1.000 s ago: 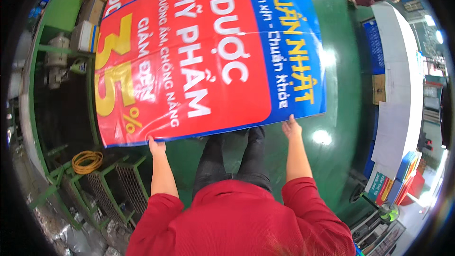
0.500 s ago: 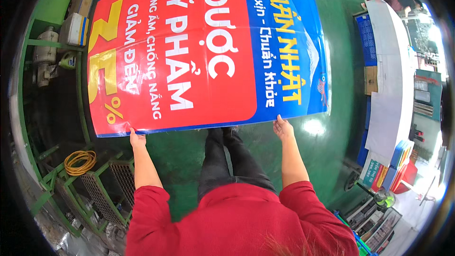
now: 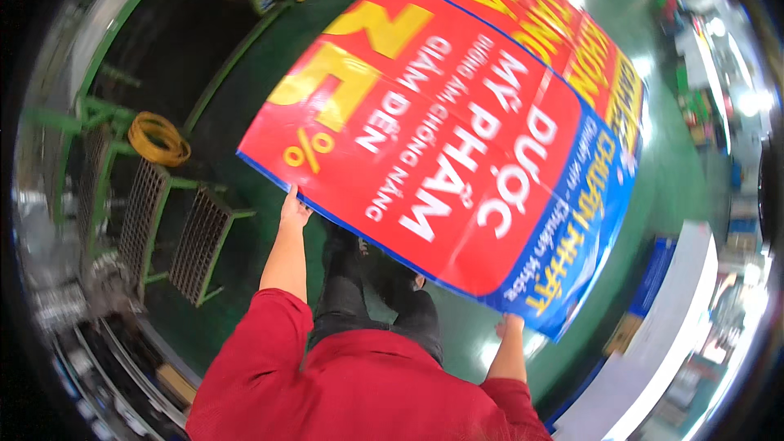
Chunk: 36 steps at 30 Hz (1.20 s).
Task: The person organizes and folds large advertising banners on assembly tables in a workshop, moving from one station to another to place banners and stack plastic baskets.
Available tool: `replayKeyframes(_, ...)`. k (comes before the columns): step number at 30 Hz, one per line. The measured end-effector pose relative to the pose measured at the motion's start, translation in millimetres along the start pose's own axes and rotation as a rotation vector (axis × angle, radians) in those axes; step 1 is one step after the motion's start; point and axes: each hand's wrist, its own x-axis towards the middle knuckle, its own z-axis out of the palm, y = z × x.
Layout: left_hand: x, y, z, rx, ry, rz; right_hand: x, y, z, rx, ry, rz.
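A large glossy banner (image 3: 392, 220), red with a blue border, white and yellow lettering, stretches out in front of me above the floor. My left hand (image 3: 295, 208) is closed on its near edge close to the left corner, thumb on the printed face. At the near right corner, by the blue part, my right hand (image 3: 510, 325) grips the same edge, its fingers partly hidden by the sheet. The banner tilts across the view, its left corner higher than its right, and its right side curls slightly.
Green metal steps with mesh treads (image 3: 200, 233) stand at my left, with a coiled yellow hose (image 3: 158, 139) beside them. A green frame (image 3: 220, 73) rises behind. To the right runs a long white-topped table (image 3: 645, 359) with a blue crate (image 3: 653, 276). The floor (image 3: 457, 335) is glossy green.
My view and body have turned, so the banner now slants down to the right. More of its far yellow-and-red part shows. Both hands keep their hold on the edge.
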Motion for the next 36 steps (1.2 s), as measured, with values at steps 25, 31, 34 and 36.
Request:
replayKeyframes(25,254,240,-71,-0.247,0.009,-0.342,143,-613,-461,0.564,0.399,0.028)
replayKeyframes(31,252,262,-74,-0.163,-0.010,-0.339,142,-615,-463,0.562,0.444,0.032)
replayKeyframes(34,236,260,-65,-0.131,0.083,-0.361,140,-607,-473,0.604,0.422,0.036)
replayKeyframes(36,242,262,-81,-0.141,-0.045,-0.381,137,-608,-482,0.629,0.414,0.016)
